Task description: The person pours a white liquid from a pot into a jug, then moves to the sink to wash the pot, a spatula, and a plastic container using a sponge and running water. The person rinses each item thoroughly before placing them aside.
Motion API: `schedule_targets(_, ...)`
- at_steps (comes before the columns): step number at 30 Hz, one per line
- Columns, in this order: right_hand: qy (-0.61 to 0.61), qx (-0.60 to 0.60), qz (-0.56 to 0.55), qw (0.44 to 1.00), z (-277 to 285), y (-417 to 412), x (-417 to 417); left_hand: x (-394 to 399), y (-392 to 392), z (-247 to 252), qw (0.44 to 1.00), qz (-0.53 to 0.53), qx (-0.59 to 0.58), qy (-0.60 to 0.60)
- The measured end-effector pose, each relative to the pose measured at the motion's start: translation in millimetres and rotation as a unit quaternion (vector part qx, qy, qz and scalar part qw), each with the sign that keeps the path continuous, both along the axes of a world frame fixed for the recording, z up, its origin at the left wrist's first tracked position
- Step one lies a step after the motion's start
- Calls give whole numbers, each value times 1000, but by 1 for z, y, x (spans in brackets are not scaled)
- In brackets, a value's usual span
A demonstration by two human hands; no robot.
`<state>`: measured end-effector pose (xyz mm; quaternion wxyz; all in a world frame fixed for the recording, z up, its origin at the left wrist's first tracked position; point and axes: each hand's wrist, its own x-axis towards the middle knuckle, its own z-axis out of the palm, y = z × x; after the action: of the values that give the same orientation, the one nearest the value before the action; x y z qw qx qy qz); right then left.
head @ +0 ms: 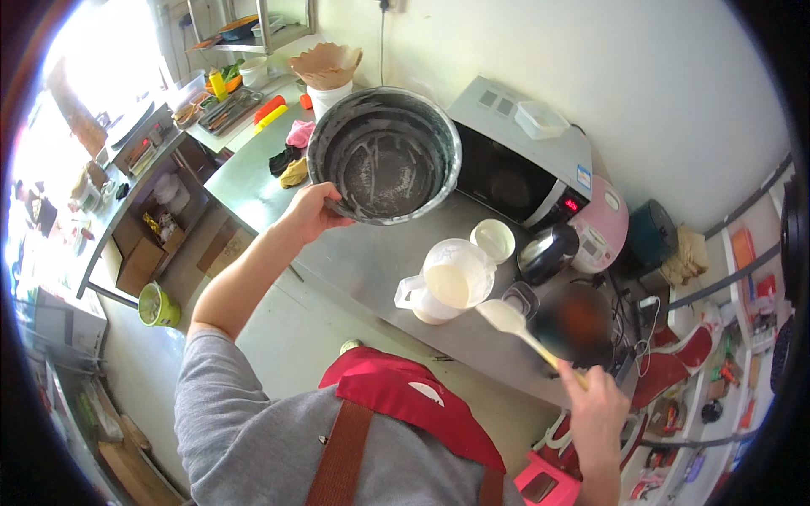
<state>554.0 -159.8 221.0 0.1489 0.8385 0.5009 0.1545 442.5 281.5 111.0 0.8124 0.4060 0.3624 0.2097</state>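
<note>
My left hand [314, 213] grips the near rim of a large dark bowl [386, 164], tilted so that its inside faces me. White, batter-like streaks coat the bowl's wall and bottom. My right hand [595, 405] is closed around the handle of a pale spatula [506, 316]. The spatula's head points toward a translucent plastic measuring jug [467, 259], which stands on the steel table [354, 265] with a cream-coloured liquid in it. Whether the spatula touches the jug is hard to tell. Just behind the jug is a small whitish tub [493, 240].
A microwave oven [525, 152] stands against the wall, with a plastic container [541, 120] on top. An electric kettle [548, 253] and a pink rice cooker [601, 221] are to the right. Cloths [294, 172] lie left of the bowl. A pink stool [549, 477] stands below my right hand.
</note>
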Motion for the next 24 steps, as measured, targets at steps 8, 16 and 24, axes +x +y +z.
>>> schedule_targets(8,-72,186,124,972,54,88,27,21,42,83,842,-86,492,205)
schedule_targets(16,-125,190,203,952,12,232,91,75,27,151,502,-255,712,420)
schedule_targets(24,156,175,72,969,-66,248,79,39,6,173,523,-102,751,390)
